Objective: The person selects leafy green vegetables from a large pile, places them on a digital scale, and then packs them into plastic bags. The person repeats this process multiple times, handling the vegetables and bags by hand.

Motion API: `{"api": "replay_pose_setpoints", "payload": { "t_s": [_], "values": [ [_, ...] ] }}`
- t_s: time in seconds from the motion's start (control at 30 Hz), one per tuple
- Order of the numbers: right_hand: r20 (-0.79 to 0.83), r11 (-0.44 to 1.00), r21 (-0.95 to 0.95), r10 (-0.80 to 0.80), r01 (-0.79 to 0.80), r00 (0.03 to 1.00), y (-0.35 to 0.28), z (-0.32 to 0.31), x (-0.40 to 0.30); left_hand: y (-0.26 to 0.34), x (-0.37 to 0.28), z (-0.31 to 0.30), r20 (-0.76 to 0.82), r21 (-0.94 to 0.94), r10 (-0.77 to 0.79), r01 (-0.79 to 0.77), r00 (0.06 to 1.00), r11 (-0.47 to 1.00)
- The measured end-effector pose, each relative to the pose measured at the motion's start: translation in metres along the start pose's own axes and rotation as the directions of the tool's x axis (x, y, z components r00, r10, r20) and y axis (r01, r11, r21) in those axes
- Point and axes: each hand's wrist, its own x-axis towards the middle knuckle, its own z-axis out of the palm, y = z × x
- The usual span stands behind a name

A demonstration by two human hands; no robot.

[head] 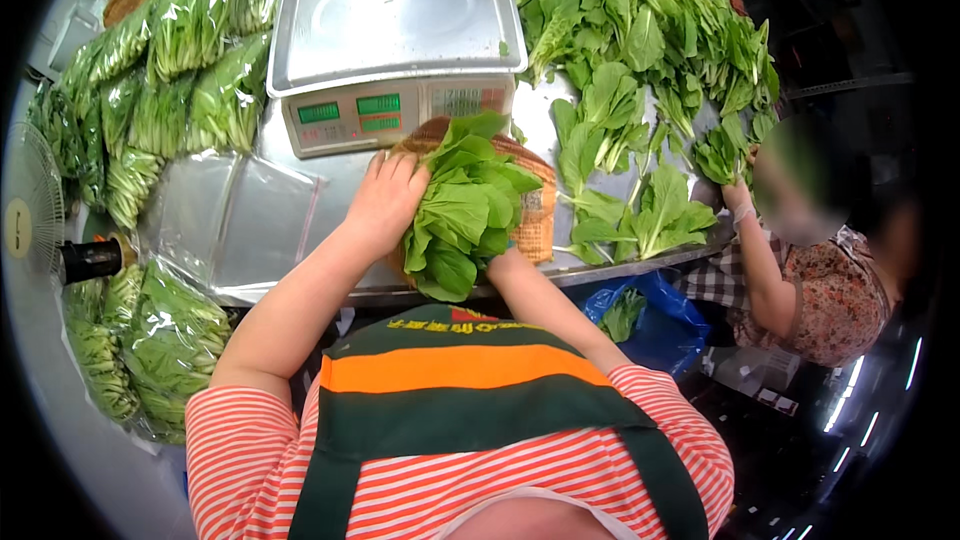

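Observation:
A bunch of leafy greens [469,210] is between my two hands at the table's front edge, its leaves towards me. My left hand [390,195] holds its left side, fingers lying along the bunch. My right hand [510,262] reaches under the right side; the leaves hide its fingers, so its grip cannot be made out. Beneath the greens lies a brown-orange printed sheet [536,217], whose material is unclear. Directly behind stands a digital scale [345,124] with a bare metal pan [397,22] and lit green displays.
Bagged greens [191,37] are stacked at left, with more bags [176,337] below. Flat clear plastic bags [255,210] lie left of my hand. Loose greens [637,22] heap at right. A co-worker's hand [735,195] holds greens there. A fan [30,195] stands far left; a blue bag [660,322] hangs below.

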Motion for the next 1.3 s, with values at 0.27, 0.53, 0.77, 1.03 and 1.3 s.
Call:
{"api": "replay_pose_setpoints", "payload": {
  "t_s": [0.27, 0.53, 0.77, 1.03, 1.3],
  "values": [
    [-0.152, 0.938, -0.079, 0.324, -0.338, 0.934, 0.045, -0.093, -0.100, 0.027, -0.013, 0.038, -0.062, 0.144, -0.128, 0.136, 0.990, 0.980],
    [0.014, 0.979, 0.195, -0.055, 0.052, 0.998, -0.038, -0.089, 0.027, 0.024, -0.005, 0.064, -0.369, -0.003, -0.116, 0.123, 0.922, 0.992],
    [0.316, 0.900, -0.392, 0.329, -0.193, 0.890, -0.015, -0.062, 0.000, 0.029, -0.015, 0.039, -0.217, -0.013, -0.161, 0.162, 0.963, 0.987],
    [0.202, 0.883, -0.375, 0.374, -0.282, 0.905, -0.004, -0.035, -0.018, 0.025, -0.042, -0.014, -0.027, -0.076, 0.123, -0.125, 0.992, 0.989],
    [0.209, 0.888, -0.360, 0.375, -0.286, 0.903, -0.029, -0.053, -0.007, 0.000, -0.094, 0.009, -0.056, 0.107, 0.517, -0.509, 0.854, 0.854]
  ]
}}
